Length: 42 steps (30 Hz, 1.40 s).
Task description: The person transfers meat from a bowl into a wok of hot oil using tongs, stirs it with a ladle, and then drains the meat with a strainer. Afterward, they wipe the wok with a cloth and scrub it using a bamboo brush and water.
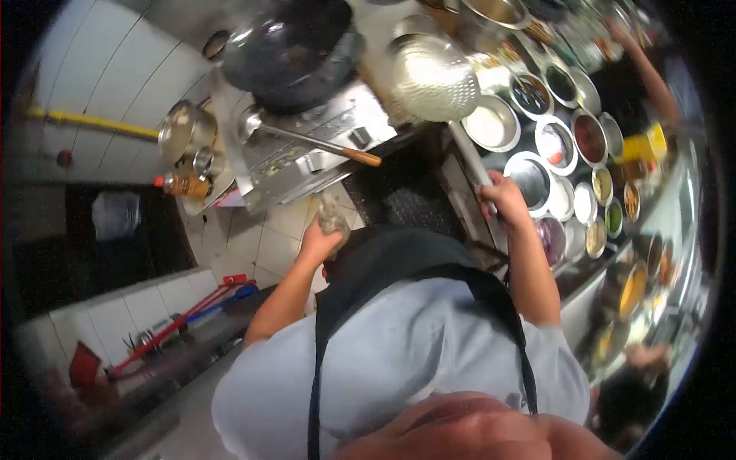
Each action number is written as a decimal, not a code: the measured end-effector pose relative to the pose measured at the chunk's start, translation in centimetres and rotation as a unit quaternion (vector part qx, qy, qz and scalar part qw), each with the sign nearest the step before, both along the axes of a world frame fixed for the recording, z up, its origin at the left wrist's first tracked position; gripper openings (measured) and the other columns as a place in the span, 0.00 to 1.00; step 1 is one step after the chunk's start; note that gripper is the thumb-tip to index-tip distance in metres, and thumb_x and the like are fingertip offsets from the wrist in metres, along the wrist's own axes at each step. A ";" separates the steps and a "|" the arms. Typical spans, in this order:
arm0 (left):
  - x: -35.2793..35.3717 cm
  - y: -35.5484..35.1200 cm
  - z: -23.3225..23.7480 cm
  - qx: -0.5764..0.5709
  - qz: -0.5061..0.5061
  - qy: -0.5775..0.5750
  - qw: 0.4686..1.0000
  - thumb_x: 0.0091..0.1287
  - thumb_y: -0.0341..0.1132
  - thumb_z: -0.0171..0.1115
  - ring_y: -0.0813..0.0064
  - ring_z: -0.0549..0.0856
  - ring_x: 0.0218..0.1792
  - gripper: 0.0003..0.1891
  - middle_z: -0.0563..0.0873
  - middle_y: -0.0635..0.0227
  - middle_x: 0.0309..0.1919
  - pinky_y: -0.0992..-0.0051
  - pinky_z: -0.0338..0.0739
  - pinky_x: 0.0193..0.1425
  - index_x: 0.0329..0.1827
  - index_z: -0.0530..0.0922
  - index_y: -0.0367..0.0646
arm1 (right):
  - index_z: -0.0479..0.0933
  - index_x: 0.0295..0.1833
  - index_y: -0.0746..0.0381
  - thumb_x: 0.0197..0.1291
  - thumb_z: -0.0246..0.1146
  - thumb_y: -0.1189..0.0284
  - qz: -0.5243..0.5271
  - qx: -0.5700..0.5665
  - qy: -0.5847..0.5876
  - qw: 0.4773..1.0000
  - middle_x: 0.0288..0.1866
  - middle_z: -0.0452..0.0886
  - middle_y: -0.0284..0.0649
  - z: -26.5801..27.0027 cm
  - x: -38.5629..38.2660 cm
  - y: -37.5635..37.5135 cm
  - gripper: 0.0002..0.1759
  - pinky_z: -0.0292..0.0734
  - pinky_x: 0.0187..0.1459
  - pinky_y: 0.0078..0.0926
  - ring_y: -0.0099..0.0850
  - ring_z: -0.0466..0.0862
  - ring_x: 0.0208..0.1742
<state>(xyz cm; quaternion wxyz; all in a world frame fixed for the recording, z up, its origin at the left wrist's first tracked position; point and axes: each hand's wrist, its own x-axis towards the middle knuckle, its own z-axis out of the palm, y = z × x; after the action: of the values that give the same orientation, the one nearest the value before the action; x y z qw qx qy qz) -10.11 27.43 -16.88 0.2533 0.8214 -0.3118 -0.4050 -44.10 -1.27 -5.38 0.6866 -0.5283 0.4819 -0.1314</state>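
Note:
My right hand is closed around the handle of a large perforated skimmer, whose round bowl extends forward beside the stove. A crumpled greyish cloth is gripped in my left hand, which is held low in front of the stove's edge. Ahead of that hand, a ladle with a wooden handle end lies across the stove front. Behind the ladle sits a big dark wok. The black apron is between my two hands.
Several metal bowls of ingredients crowd the counter on the right. Another person's arm reaches in at the upper right, and a hand shows at the lower right. A metal pot and a red-capped bottle stand left of the stove.

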 end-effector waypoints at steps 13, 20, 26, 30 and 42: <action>8.7 5.0 7.2 -0.100 0.254 0.090 0.958 0.59 0.41 0.71 0.70 0.85 0.45 0.24 0.86 0.59 0.44 0.71 0.77 0.51 0.53 0.78 0.35 | 0.76 0.42 0.69 0.61 0.62 0.63 -0.008 -0.392 0.303 0.869 0.30 0.82 0.50 -11.8 19.2 -19.2 0.18 0.77 0.36 0.41 0.45 0.80 0.26; 11.8 4.3 6.3 -0.170 0.324 0.244 0.898 0.64 0.41 0.67 0.73 0.82 0.45 0.24 0.84 0.63 0.45 0.72 0.76 0.52 0.56 0.75 0.34 | 0.74 0.55 0.56 0.60 0.62 0.63 0.463 -0.519 0.198 0.691 0.45 0.79 0.44 -8.5 29.4 1.3 0.19 0.81 0.41 0.37 0.43 0.84 0.41; 13.0 1.8 8.4 -0.197 0.307 0.197 0.910 0.65 0.38 0.65 0.72 0.82 0.45 0.21 0.83 0.63 0.46 0.71 0.76 0.52 0.56 0.75 0.34 | 0.69 0.45 0.65 0.60 0.57 0.71 0.491 -0.534 0.228 0.650 0.37 0.82 0.49 -12.4 32.7 3.2 0.11 0.82 0.41 0.37 0.45 0.85 0.37; 12.4 0.9 9.4 -0.158 0.283 0.192 0.926 0.63 0.35 0.65 0.69 0.83 0.44 0.21 0.83 0.61 0.46 0.70 0.78 0.47 0.56 0.75 0.34 | 0.70 0.43 0.66 0.58 0.59 0.67 0.480 -0.336 0.107 0.803 0.32 0.80 0.55 -7.7 31.6 0.4 0.14 0.75 0.40 0.47 0.55 0.81 0.37; 13.6 -15.8 9.7 -0.241 0.259 0.116 0.928 0.65 0.37 0.61 0.66 0.85 0.43 0.17 0.84 0.59 0.46 0.68 0.81 0.45 0.51 0.78 0.34 | 0.71 0.59 0.68 0.62 0.62 0.71 0.054 -0.245 -0.040 0.967 0.27 0.75 0.34 7.2 35.9 -14.6 0.22 0.72 0.26 0.23 0.22 0.75 0.24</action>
<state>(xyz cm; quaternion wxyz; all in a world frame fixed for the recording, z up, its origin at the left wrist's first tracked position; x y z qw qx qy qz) 3.51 11.59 -7.17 0.5744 0.7349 -0.1448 -0.3302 -8.21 -15.91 1.83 0.5607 -0.6998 0.3786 -0.2293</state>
